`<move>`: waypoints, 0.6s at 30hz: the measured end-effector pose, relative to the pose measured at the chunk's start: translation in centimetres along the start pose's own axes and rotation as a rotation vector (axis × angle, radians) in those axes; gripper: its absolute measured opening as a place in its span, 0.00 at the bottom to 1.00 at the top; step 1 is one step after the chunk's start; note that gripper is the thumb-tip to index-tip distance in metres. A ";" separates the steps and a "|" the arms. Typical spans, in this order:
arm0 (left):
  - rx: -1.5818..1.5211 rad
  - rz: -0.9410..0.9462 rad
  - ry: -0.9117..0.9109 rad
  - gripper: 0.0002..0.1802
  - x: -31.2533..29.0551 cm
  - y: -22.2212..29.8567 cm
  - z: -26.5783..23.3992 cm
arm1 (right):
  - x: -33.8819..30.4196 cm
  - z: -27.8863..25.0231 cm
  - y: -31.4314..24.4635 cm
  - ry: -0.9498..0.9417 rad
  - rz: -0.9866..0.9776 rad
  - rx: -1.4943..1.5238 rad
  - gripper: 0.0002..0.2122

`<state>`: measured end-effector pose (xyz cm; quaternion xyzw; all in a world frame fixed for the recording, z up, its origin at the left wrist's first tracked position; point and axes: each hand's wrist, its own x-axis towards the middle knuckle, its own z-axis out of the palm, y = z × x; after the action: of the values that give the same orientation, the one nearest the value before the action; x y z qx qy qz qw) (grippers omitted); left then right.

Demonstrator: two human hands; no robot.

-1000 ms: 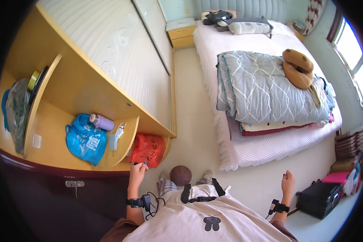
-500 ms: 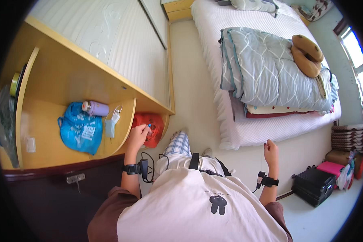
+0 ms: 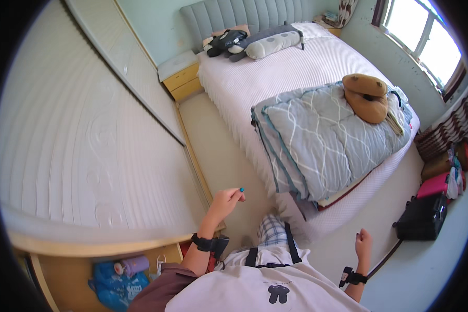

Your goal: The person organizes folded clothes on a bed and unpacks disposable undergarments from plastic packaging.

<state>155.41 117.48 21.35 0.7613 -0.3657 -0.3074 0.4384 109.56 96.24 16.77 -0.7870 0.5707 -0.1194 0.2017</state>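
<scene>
My left hand (image 3: 226, 204) is closed in front of my body, above the floor between the wardrobe and the bed. A small blue tip (image 3: 242, 190) shows at its thumb and fingers; the rest of that thing is hidden. Out to the right, my right hand (image 3: 364, 244) hangs with curled fingers near the foot of the bed (image 3: 327, 229). A tiny dark spot shows at its fingertips, too small to name. Each wrist wears a black strap with a small box. Neither hand touches the furniture.
Sliding wardrobe doors (image 3: 88, 130) stand on the left, above a shelf (image 3: 67, 275) holding a blue bag (image 3: 112, 288) and a purple bottle (image 3: 132, 266). A folded grey quilt (image 3: 317, 145) and brown neck pillow (image 3: 366, 99) lie on the bed. A black suitcase (image 3: 424, 218) stands right.
My view has swung up and toward the bed, bringing the headboard and window into sight. My left hand has moved away from the red bag by the shelf, still closed.
</scene>
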 end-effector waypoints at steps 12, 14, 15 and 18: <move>-0.097 -0.046 0.117 0.13 17.7 -0.6 -9.4 | 15.6 -2.0 -12.2 0.157 0.081 0.128 0.06; -0.136 -0.073 0.187 0.13 19.3 -2.5 -12.2 | 18.2 -1.6 -15.3 0.176 0.013 0.094 0.06; -0.172 -0.103 0.245 0.13 20.2 -3.5 -13.7 | 19.3 -1.6 -17.3 0.227 0.024 0.171 0.06; -0.201 -0.163 0.366 0.13 23.3 -8.0 -17.9 | 22.7 -2.3 -24.1 0.221 -0.010 0.398 0.07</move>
<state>184.47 108.91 18.39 0.7840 -0.1850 -0.2332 0.5447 136.37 80.81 28.85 -0.7165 0.5508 -0.3161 0.2885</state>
